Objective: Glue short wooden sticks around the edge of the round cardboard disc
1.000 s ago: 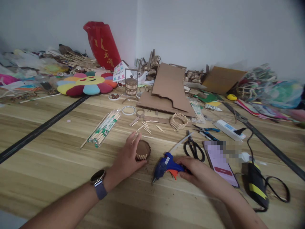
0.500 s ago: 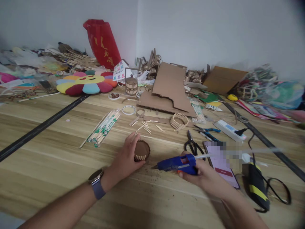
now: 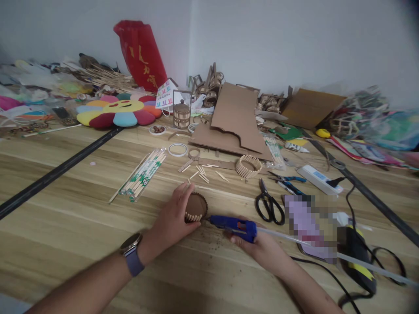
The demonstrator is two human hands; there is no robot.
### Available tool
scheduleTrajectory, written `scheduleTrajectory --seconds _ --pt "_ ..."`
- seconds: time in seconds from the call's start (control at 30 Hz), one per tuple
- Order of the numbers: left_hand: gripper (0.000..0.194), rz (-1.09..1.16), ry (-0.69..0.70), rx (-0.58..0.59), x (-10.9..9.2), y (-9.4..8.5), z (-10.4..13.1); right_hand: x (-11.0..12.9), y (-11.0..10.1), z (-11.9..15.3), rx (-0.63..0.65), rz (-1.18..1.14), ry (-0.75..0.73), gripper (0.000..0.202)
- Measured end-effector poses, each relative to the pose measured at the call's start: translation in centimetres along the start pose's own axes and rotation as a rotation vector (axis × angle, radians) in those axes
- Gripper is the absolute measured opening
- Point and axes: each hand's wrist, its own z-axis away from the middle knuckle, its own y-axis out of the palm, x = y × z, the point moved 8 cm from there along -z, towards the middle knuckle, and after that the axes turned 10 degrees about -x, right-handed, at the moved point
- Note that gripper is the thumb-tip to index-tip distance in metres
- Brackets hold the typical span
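My left hand [image 3: 178,209], with a watch on its wrist, grips the left side of a small round cardboard cup [image 3: 197,204]. Short wooden sticks line part of the cup's wall; the palm hides the rest of that side. My right hand [image 3: 250,244] is wrapped round a blue hot glue gun [image 3: 234,226] with a long clear glue stick [image 3: 301,241] trailing from its back. The gun's nozzle is at the cup's lower right edge; whether it touches I cannot tell. Beyond the cup lie several loose short sticks [image 3: 203,173] and a ring of sticks [image 3: 248,166].
Black scissors [image 3: 269,207], pliers [image 3: 290,179], a phone [image 3: 303,222] and a white power strip [image 3: 319,179] lie to the right. Bagged wooden sticks [image 3: 142,176] lie at left. Cardboard sheets [image 3: 234,113] and a lidded stick bucket [image 3: 181,115] stand farther back.
My right hand has brought the glue gun left to the cup's edge, and its glue stick now slopes down to the right. My left hand keeps its grip on the cup.
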Motion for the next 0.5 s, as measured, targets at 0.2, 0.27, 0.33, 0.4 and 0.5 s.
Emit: scheduleTrajectory --seconds 0.2,0.27,0.33,0.4,0.5 --pt "0.109 0.008 -0.001 -0.02 0.0 -0.1 0.1 -0.7 0.1 0.3 -0.031 0.038 0.004 0.052" --pt "0.11 0.0 0.006 -0.022 0.0 -0.1 0.1 -1.4 0.1 0.4 -0.043 0.059 0.024 0.059" --pt "0.11 -0.009 0.009 -0.02 0.0 0.0 0.1 -1.6 0.2 0.5 -0.04 0.057 0.021 0.061" --pt "0.11 -0.009 0.004 -0.017 0.0 0.0 0.1 -1.2 0.3 0.5 -0.033 0.037 -0.005 0.06" --pt "0.109 0.0 -0.002 -0.015 0.1 0.0 0.1 -0.1 0.3 0.3 -0.024 0.014 -0.047 0.054"
